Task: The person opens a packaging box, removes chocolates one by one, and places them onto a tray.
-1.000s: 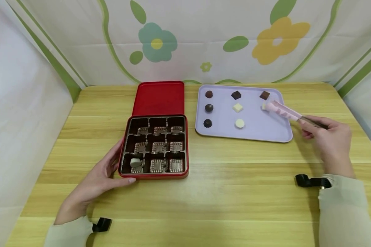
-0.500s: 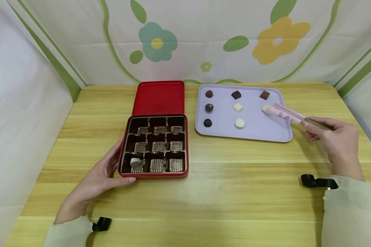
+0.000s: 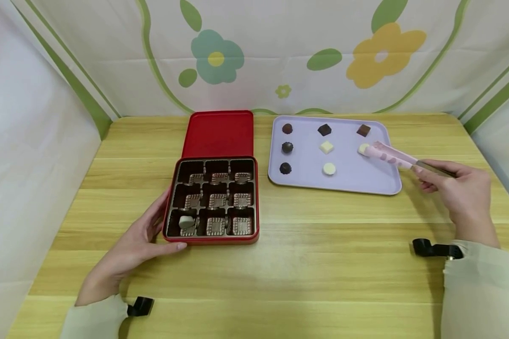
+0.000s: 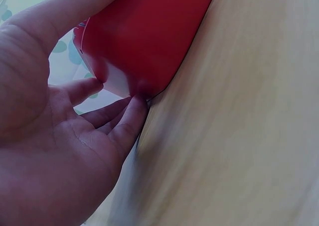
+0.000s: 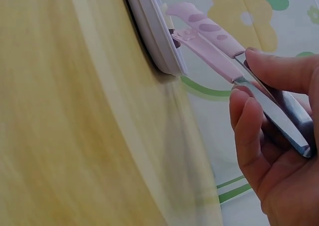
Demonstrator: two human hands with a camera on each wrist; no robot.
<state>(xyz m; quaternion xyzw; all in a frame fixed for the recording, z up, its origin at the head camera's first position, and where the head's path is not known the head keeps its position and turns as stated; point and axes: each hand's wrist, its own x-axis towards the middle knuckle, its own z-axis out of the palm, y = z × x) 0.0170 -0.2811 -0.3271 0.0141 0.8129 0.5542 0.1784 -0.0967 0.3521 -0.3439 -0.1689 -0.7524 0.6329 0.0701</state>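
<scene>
My left hand [image 3: 135, 242] holds the near-left corner of a red tin box [image 3: 220, 241], thumb along its front and fingers at its left side. In the left wrist view fingertips press the tin's red wall [image 4: 144, 37]. A dark divided insert fills the box, with one white chocolate [image 3: 186, 221] in its near-left compartment. My right hand [image 3: 462, 190] grips metal tongs with pink tips [image 3: 392, 156], thumb on one arm, fingers on the other. The tips are slightly apart in the right wrist view. They reach a white chocolate [image 3: 362, 149] at the right of a lilac tray [image 3: 356, 184].
Dark chocolates [image 3: 287, 148] line the tray's left side. Two white ones [image 3: 329, 168] and a dark one [image 3: 324, 130] form its middle column. Another dark square [image 3: 363, 130] lies behind the tongs. The red lid [image 3: 218, 134] lies behind the box. A flowered cloth [image 3: 258, 56] backs the wooden table [image 3: 288, 278].
My right hand and the tongs have shifted a little to the right and toward me, and more of the white chocolate at their tips shows. The left hand and box have stayed put.
</scene>
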